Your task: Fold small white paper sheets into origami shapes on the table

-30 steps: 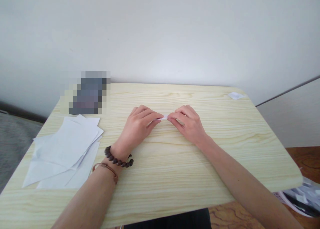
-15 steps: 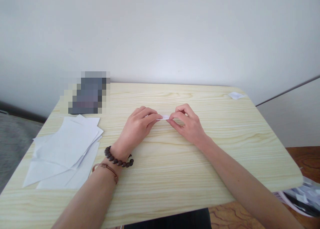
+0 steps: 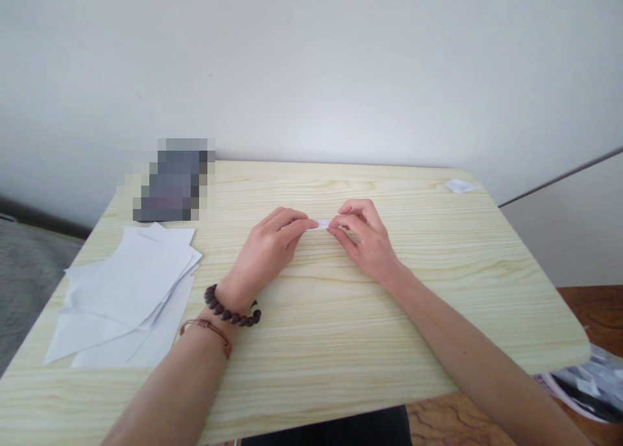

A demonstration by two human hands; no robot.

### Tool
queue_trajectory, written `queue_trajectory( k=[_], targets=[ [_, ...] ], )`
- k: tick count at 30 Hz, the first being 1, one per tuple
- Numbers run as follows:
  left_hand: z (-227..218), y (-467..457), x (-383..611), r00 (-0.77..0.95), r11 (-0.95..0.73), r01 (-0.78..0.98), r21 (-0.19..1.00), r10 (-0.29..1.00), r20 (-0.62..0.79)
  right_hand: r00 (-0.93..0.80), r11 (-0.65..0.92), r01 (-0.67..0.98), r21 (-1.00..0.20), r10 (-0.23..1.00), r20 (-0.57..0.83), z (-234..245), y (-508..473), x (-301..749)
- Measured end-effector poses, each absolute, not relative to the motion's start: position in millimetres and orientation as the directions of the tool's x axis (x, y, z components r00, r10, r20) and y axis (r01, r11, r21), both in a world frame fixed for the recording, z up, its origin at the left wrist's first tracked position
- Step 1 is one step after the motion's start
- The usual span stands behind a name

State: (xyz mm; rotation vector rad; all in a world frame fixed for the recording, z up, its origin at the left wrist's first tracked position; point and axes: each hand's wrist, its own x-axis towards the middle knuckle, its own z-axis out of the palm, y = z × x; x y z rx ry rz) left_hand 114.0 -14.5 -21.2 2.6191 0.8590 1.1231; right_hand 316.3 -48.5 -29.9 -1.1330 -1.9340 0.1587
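Between my two hands is a small white strip of folded paper, held just above or on the wooden table; the gap to the surface is hard to judge. My left hand grips its left end, thumb and fingers closed together. At the right end, my right hand pinches the paper between thumb and index finger, its other fingers curled above. Most of the paper is hidden by the fingertips. A beaded bracelet and a thin brown band circle my left wrist.
Loose white paper sheets lie in a pile on the table's left. Behind them is a dark, pixelated object. A small folded white paper sits at the far right corner. A bin with scraps stands below the right edge.
The paper strip has shifted slightly up and tilted a little. My right hand's upper fingers have lifted and spread slightly from the pinch. My left hand has barely moved.
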Motion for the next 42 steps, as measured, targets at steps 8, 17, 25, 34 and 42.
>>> queue_trajectory(
  k=[8,17,25,34,42],
  targets=[
    [-20.4,-16.4,114.1,0.561,-0.839,0.428,0.337,0.539,0.629,-0.232,0.620,0.614,-0.489,0.734,0.639,-26.9,-47.9,314.8],
    [-19.3,-16.3,114.8,0.571,-0.849,0.413,0.329,0.523,0.633,-0.171,0.551,0.624,-0.554,0.788,0.591,-31.6,-50.4,314.5],
    [-15.7,-16.6,115.2,0.609,-0.850,0.428,0.306,0.521,0.598,-0.241,0.600,0.609,-0.519,0.763,0.600,-28.4,-51.4,312.8],
    [-13.9,-18.3,117.5,0.620,-0.837,0.420,0.350,0.546,0.563,-0.239,0.612,0.590,-0.527,0.755,0.610,-28.8,-51.6,312.8],
    [-13.9,-18.2,116.8,0.603,-0.840,0.426,0.334,0.540,0.587,-0.138,0.481,0.601,-0.638,0.849,0.510,-25.9,-50.4,311.4]
  ],
)
